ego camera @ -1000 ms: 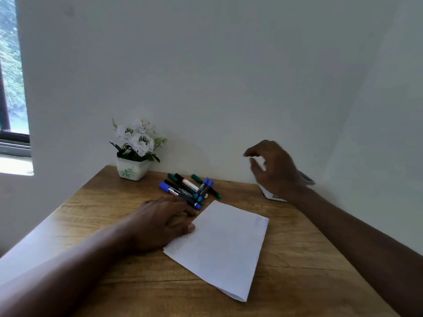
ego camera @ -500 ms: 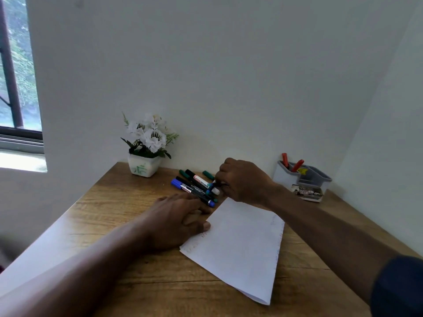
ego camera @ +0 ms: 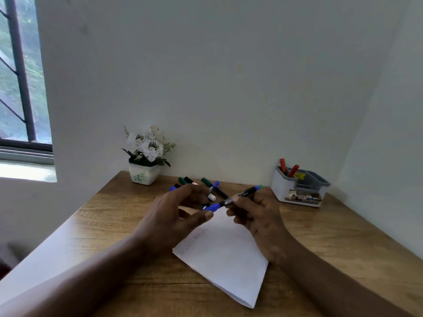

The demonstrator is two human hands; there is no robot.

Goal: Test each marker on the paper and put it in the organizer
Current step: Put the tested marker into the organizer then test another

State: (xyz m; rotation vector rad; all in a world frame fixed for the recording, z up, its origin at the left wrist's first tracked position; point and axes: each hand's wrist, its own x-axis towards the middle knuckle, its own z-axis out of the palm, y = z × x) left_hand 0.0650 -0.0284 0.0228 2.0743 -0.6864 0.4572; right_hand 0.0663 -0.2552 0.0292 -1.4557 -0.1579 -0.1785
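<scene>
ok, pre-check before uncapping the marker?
1. Marker held in right hand: ok.
2. Blue cap on: ok; left hand fingers at it, grip cannot tell.
3. Paper below the hands, flat on table: ok.
4. Paper pinned down: not ok, both hands are up.
5. Organizer in view, with open slots: ok.
6. Ink works: cannot tell.

Head view, down over desk [ego camera: 343,236]
</scene>
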